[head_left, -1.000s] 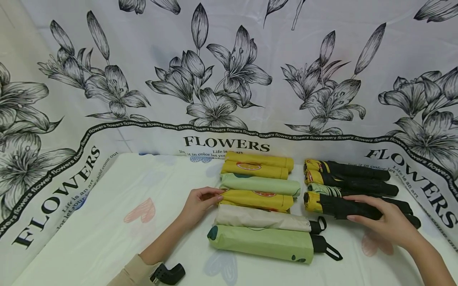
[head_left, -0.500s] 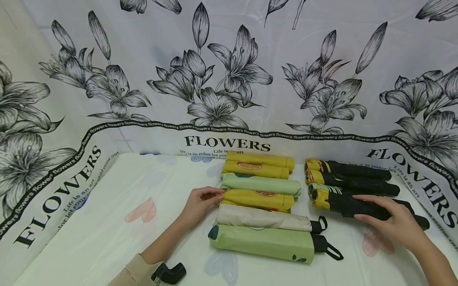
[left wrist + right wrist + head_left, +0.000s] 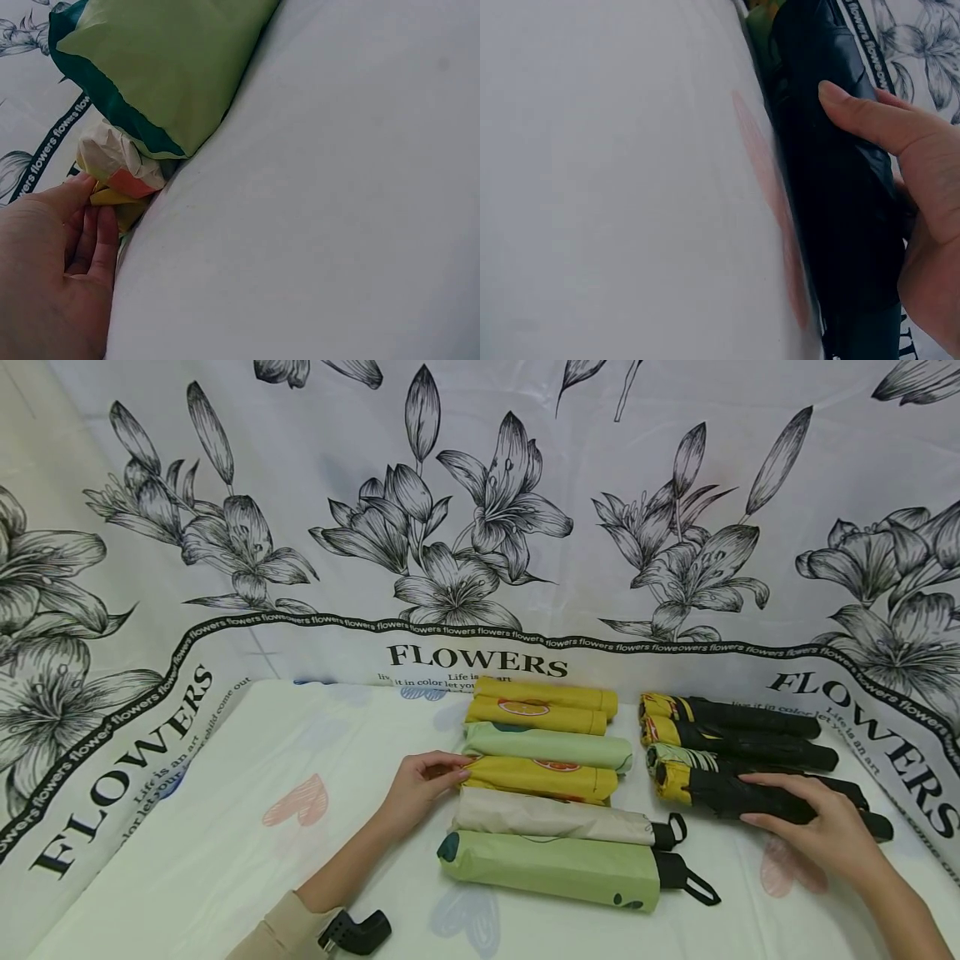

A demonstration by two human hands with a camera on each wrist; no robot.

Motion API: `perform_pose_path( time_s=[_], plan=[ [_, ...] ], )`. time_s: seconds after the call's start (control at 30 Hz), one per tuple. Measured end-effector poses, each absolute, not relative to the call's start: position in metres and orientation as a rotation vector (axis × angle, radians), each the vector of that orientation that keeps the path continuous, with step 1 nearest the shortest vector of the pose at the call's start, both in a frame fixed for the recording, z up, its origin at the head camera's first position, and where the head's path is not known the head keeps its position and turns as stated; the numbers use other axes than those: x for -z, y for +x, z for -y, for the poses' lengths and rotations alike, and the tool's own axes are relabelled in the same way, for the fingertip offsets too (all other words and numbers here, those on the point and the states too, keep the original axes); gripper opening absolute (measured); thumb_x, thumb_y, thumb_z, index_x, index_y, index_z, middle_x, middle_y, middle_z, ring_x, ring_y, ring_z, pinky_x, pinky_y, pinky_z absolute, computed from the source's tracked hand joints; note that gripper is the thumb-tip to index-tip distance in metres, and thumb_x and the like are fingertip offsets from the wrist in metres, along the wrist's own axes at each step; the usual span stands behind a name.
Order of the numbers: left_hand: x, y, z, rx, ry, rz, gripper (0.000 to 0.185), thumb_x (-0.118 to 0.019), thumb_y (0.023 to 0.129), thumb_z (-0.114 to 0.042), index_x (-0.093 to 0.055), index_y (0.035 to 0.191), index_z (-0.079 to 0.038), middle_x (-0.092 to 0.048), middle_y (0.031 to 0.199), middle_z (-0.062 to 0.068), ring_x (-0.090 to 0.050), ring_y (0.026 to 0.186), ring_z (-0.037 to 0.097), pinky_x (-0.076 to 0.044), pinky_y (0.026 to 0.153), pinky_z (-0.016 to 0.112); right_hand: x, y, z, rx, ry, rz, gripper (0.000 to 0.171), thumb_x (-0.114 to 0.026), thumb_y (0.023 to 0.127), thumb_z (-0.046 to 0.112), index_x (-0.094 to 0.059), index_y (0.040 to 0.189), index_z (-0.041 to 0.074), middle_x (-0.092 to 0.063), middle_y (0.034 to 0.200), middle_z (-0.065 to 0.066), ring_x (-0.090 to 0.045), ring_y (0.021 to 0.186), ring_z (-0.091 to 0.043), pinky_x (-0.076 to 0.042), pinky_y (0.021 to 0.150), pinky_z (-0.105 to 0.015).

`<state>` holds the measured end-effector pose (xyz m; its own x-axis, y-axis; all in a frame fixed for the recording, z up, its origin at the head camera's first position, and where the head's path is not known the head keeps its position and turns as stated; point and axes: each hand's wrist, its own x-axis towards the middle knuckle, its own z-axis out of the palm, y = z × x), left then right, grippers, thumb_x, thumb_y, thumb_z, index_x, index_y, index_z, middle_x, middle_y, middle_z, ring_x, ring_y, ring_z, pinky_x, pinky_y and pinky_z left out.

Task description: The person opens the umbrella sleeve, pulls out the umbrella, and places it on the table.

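Observation:
Two rows of folded umbrellas lie on a white cloth-covered table (image 3: 225, 860). My right hand (image 3: 813, 822) grips the nearest black umbrella with a yellow end (image 3: 720, 792), fingers over it and thumb under it; the right wrist view shows the thumb (image 3: 870, 120) against the black umbrella (image 3: 832, 202). My left hand (image 3: 423, 785) touches the left end of a yellow umbrella (image 3: 543, 777) in the middle row. In the left wrist view the fingertips (image 3: 90, 217) touch that yellow end (image 3: 112, 199) beside a cream umbrella (image 3: 112, 154) and a green umbrella (image 3: 165, 67).
The middle row holds yellow, green and cream umbrellas; the nearest green one (image 3: 551, 867) has a black handle loop (image 3: 693, 885). Other black umbrellas (image 3: 738, 731) lie behind my right hand. A flower-printed sheet (image 3: 480, 527) rises at the back. A black wrist mount (image 3: 352, 933) shows below.
My right hand has slid the black umbrella a little to the right and back, closer to the other black ones. My left hand has stayed in place.

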<state>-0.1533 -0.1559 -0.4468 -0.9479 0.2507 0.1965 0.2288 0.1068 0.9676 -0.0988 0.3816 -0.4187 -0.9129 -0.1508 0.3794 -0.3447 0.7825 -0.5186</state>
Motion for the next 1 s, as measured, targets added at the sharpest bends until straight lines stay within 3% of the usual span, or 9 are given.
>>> perform_pose_path(
  time_s=[0.3, 0.43, 0.57, 0.63, 0.73, 0.83, 1.0],
  plan=[
    [0.448, -0.155, 0.156, -2.030, 0.496, -2.321, 0.021, -0.074, 0.097, 0.000, -0.076, 0.117, 0.007, -0.075, 0.108, 0.023, -0.067, 0.084, 0.006, -0.056, 0.073, 0.018, 0.424, -0.099, -0.382, -0.856, 0.353, 2.689, 0.051, -0.095, 0.078, 0.016, -0.077, 0.125, 0.025, -0.050, 0.121, 0.045, -0.034, 0.116, 0.026, -0.028, 0.085, -0.005],
    [0.448, -0.154, 0.156, -2.035, 0.512, -2.321, 0.021, -0.073, 0.097, 0.001, -0.076, 0.117, 0.007, -0.075, 0.106, 0.023, -0.067, 0.085, 0.005, -0.056, 0.073, 0.018, 0.428, -0.099, -0.381, -0.854, 0.399, 2.660, 0.052, -0.095, 0.075, 0.010, -0.078, 0.122, 0.023, -0.053, 0.120, 0.042, -0.037, 0.116, 0.023, -0.026, 0.087, -0.003],
    [0.447, -0.154, 0.155, -2.039, 0.519, -2.319, 0.022, -0.073, 0.096, 0.002, -0.076, 0.117, 0.008, -0.075, 0.106, 0.024, -0.067, 0.085, 0.004, -0.055, 0.073, 0.017, 0.431, -0.100, -0.381, -0.835, 0.414, 2.646, 0.053, -0.096, 0.073, 0.008, -0.078, 0.120, 0.023, -0.056, 0.119, 0.039, -0.037, 0.116, 0.021, -0.030, 0.086, -0.009],
    [0.447, -0.154, 0.155, -2.040, 0.517, -2.316, 0.021, -0.073, 0.096, 0.002, -0.076, 0.117, 0.008, -0.075, 0.107, 0.025, -0.067, 0.085, 0.004, -0.055, 0.073, 0.017, 0.432, -0.100, -0.382, -0.827, 0.400, 2.654, 0.052, -0.096, 0.073, 0.009, -0.079, 0.120, 0.023, -0.057, 0.119, 0.038, -0.036, 0.115, 0.021, -0.036, 0.090, -0.018],
    [0.448, -0.154, 0.155, -2.043, 0.515, -2.314, 0.022, -0.074, 0.096, 0.002, -0.076, 0.117, 0.008, -0.075, 0.108, 0.025, -0.066, 0.085, 0.004, -0.055, 0.073, 0.017, 0.432, -0.099, -0.381, -0.835, 0.379, 2.673, 0.052, -0.096, 0.073, 0.010, -0.079, 0.120, 0.023, -0.057, 0.118, 0.037, -0.034, 0.114, 0.021, -0.043, 0.098, -0.044],
    [0.449, -0.154, 0.155, -2.040, 0.513, -2.322, 0.022, -0.074, 0.096, 0.002, -0.076, 0.117, 0.008, -0.075, 0.108, 0.025, -0.067, 0.084, 0.004, -0.055, 0.072, 0.017, 0.431, -0.099, -0.380, -0.843, 0.359, 2.686, 0.052, -0.097, 0.073, 0.012, -0.079, 0.120, 0.022, -0.055, 0.117, 0.038, -0.032, 0.114, 0.022, -0.041, 0.090, -0.066],
    [0.450, -0.155, 0.156, -2.039, 0.530, -2.322, 0.022, -0.074, 0.096, 0.001, -0.076, 0.117, 0.008, -0.075, 0.108, 0.025, -0.067, 0.085, 0.004, -0.055, 0.073, 0.017, 0.429, -0.099, -0.378, -0.831, 0.349, 2.684, 0.053, -0.098, 0.072, 0.014, -0.079, 0.120, 0.022, -0.053, 0.116, 0.038, -0.032, 0.114, 0.021, -0.041, 0.091, -0.068]
  ],
)
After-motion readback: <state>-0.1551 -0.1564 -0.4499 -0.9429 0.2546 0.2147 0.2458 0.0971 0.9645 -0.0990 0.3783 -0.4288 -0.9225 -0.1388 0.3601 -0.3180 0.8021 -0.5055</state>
